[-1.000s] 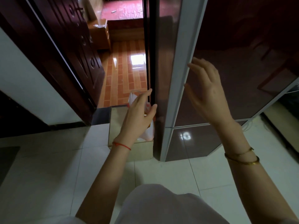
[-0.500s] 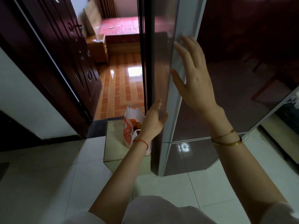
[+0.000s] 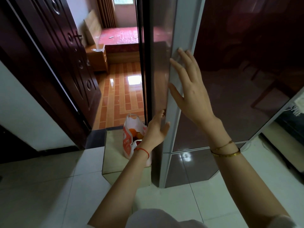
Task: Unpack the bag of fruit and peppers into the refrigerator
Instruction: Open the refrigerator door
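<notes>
Left hand (image 3: 156,129) now lower on refrigerator (image 3: 230,79) edge.

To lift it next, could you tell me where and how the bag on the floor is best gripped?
Grip the plastic bag by its two loop handles, coming down from above: it stands upright with its mouth open, oranges showing inside, and one handle sticks up at the top.

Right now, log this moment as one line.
stage: opening refrigerator | left hand: on door edge | right hand: flat on door | fruit bag: on floor, unpacked
</notes>
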Demonstrator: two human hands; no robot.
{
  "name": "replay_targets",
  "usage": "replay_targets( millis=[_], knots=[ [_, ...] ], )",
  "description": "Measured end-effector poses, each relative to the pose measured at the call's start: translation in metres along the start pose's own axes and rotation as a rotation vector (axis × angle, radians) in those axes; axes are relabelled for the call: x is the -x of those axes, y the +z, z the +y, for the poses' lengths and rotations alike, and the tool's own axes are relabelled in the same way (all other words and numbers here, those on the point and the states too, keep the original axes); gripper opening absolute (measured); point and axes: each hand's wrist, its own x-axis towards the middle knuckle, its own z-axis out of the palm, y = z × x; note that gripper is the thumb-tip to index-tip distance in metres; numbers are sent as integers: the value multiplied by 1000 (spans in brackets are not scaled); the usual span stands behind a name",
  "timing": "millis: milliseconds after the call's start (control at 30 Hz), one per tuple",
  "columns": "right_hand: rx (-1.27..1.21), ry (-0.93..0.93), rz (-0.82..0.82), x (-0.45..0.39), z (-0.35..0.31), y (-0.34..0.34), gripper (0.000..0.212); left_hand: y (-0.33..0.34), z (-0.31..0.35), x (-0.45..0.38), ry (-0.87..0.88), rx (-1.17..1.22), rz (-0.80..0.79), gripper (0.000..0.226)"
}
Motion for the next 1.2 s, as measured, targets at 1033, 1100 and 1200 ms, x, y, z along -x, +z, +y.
replay_targets(
  millis=[1033, 1100, 1200],
  knots=[
    [263, 239, 270, 94, -64, -50, 63, 1, 23, 117, 242, -38, -297, 57],
    [329, 247, 320, 105, -69, -61, 64, 2, 33, 131, 259, -55, -346, 58],
    [429, 261, 357, 126, -72, -82, 66, 10, 46, 147, 339, -150, -391, 57]
  ],
)
